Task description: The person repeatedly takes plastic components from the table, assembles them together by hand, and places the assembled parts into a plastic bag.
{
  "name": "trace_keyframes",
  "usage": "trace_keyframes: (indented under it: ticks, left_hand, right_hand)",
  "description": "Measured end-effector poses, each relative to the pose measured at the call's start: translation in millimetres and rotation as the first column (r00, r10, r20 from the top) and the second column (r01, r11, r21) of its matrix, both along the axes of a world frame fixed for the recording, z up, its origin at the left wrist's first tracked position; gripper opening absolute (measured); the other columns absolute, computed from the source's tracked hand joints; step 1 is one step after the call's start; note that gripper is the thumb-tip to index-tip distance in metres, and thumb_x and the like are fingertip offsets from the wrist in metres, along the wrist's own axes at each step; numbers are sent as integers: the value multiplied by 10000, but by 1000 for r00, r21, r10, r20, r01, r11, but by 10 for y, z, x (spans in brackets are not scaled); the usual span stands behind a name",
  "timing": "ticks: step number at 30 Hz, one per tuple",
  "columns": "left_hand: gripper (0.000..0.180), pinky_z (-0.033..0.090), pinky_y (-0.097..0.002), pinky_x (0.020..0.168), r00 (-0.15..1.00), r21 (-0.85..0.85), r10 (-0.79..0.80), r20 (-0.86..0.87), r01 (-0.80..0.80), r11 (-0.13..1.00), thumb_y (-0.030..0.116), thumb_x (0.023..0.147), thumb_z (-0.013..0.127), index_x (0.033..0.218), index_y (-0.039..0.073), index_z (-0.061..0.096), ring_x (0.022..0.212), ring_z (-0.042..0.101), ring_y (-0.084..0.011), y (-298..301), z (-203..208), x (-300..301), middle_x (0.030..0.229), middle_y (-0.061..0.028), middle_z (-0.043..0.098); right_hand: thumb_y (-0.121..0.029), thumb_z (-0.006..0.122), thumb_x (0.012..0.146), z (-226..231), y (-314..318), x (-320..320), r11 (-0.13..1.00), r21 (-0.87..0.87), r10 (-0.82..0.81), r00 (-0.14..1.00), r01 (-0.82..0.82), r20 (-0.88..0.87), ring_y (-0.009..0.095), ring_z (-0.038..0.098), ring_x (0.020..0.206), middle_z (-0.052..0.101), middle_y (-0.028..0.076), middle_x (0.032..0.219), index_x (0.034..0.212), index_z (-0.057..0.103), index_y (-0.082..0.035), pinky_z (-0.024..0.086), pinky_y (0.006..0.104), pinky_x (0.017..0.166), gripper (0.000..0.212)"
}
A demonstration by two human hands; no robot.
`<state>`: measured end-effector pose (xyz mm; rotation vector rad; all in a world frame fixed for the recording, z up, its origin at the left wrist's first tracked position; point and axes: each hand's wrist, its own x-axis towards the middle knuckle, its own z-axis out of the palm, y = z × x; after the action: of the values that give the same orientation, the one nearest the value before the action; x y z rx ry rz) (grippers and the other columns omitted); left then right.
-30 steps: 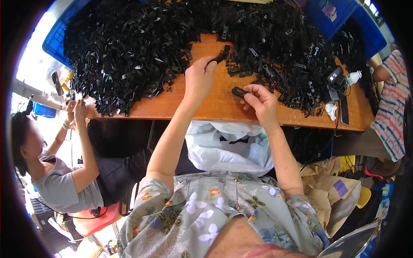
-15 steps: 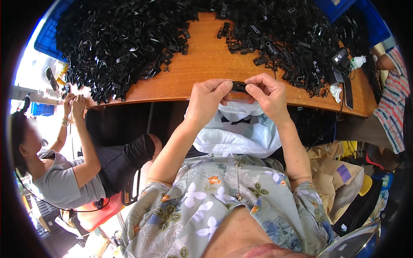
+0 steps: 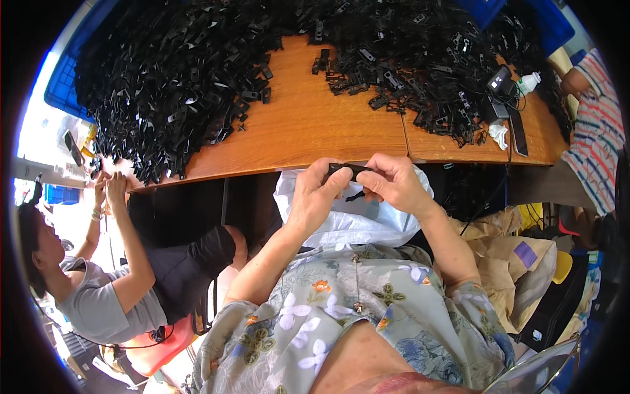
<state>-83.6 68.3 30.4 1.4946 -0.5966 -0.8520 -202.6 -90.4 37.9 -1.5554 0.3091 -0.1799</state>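
Observation:
Between my two hands is a small black plastic part [image 3: 352, 169], held level just off the front edge of the table. My left hand [image 3: 317, 196] pinches its left end with thumb and fingers. Its right end is gripped by my right hand [image 3: 399, 186], thumb on the near side. The fingers cover much of the part, so its exact kind is hidden. Below my hands a white plastic bag [image 3: 328, 228] hangs open in my lap, with something black inside. On the wooden table [image 3: 295, 118] lie a big left pile of black plastic pieces [image 3: 164, 92] and a right pile of black clip-like frames [image 3: 420, 72].
At the table's right lie a phone [image 3: 518, 131], a black charger [image 3: 500, 80] with cable, a white crumpled tissue [image 3: 499, 136] and a small white bottle [image 3: 529, 82]. A co-worker [image 3: 105, 282] sits at the left; another person in stripes [image 3: 596, 131] is at the right. Brown paper sacks [image 3: 505, 256] stand right.
My hands have come down and nearer with the black part, from over the table edge to above the bag. The view has shifted slightly.

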Motion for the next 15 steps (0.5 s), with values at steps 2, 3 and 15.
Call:
trace_keyframes:
  ticks: [2, 3, 15]
  left_hand:
    - [243, 427, -241, 604, 993, -56, 46, -106, -52, 997, 248, 972, 630, 991, 5, 642, 688, 549, -83, -12, -2, -14, 772, -12, 624]
    - [243, 427, -241, 604, 994, -58, 43, -104, -49, 997, 248, 972, 630, 991, 5, 642, 688, 549, -83, -22, -15, 2, 772, -12, 624]
    - [337, 530, -335, 723, 629, 219, -379, 679, 319, 922, 135, 834, 714, 1150, 22, 689, 733, 649, -211, -65, -184, 39, 870, -142, 715]
  right_hand:
    - [-167, 672, 954, 21, 12, 20, 999, -42, -7, 1000, 7, -12, 79, 601, 606, 637, 22, 724, 842, 625, 4, 483, 228, 547, 210]
    - [-181, 670, 958, 28, 15, 45, 1000, -30, -2, 1000, 1, -13, 74, 599, 613, 633, 15, 720, 855, 631, 2, 482, 231, 548, 214]
    - [-64, 677, 848, -317, -802, 593, 145, -937, -260, 926, 319, 275, 293, 648, 766, 635, 109, 1000, 998, 683, -43, 533, 376, 656, 151]
